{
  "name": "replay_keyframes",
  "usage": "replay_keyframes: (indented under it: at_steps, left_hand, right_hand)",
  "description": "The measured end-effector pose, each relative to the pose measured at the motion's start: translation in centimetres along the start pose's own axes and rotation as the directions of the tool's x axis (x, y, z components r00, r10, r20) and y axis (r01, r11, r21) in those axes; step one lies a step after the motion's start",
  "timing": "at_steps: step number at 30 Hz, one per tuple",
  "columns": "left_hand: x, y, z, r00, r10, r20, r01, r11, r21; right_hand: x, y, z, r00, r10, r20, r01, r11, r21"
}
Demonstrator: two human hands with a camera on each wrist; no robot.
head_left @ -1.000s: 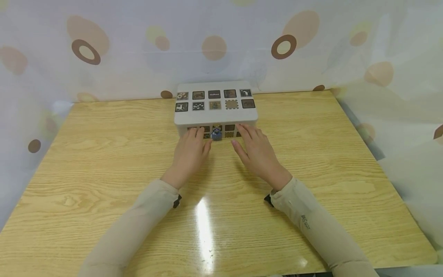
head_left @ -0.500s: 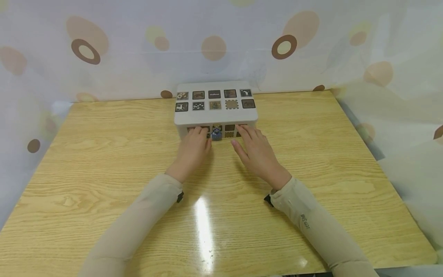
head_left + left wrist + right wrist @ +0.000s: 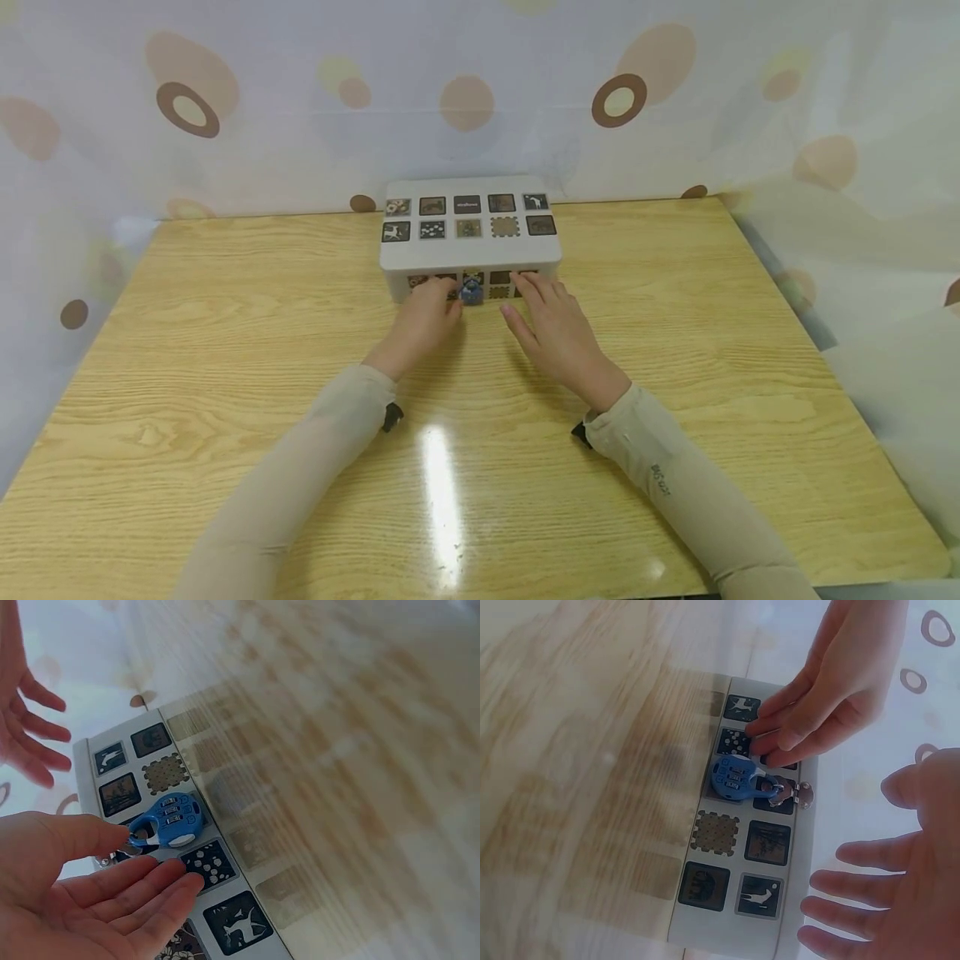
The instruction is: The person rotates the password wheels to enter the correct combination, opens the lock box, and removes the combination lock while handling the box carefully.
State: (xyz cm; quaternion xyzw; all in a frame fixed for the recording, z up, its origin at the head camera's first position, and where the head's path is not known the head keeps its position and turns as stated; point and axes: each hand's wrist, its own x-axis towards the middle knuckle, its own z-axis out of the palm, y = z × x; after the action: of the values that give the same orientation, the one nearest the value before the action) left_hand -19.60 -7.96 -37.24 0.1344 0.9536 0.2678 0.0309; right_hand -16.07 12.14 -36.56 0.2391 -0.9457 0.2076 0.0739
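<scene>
A blue combination padlock with number dials hangs from the metal clasp on the front of a white box. The box is decorated with small square pictures. My left hand is just left of the padlock, its fingers extended along the box front. In the left wrist view its thumb overlaps the shackle's end; whether they touch I cannot tell. My right hand stays on the padlock's other side, fingers spread and fairly straight, near the box's right front. Nothing is in its grasp.
The box stands at the back of a wood-grain table, close to a pale curtain with brown and beige spots. Both forearms in light sleeves reach across the table's front.
My left hand has moved a little to the right and closer to the padlock. The right hand and the box stay where they were.
</scene>
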Motion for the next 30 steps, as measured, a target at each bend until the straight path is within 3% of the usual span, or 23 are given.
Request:
replay_keyframes:
  at_steps: [11,18,30]
  left_hand:
    - [0.49,0.16,0.3,1.0,-0.022,0.016,0.023,0.999,-0.031]
    - [0.52,0.08,0.5,1.0,-0.004,0.003,0.005,0.999,-0.05]
    - [0.51,-0.28,0.79,1.0,-0.008,-0.02,0.004,0.989,-0.15]
  right_hand:
    - [-0.07,0.03,0.03,1.0,0.009,0.02,-0.009,1.0,0.004]
    - [-0.09,-0.08,-0.06,1.0,0.006,0.027,-0.006,1.0,0.001]
    - [-0.13,-0.02,0.1,1.0,0.001,0.029,-0.001,1.0,0.0]
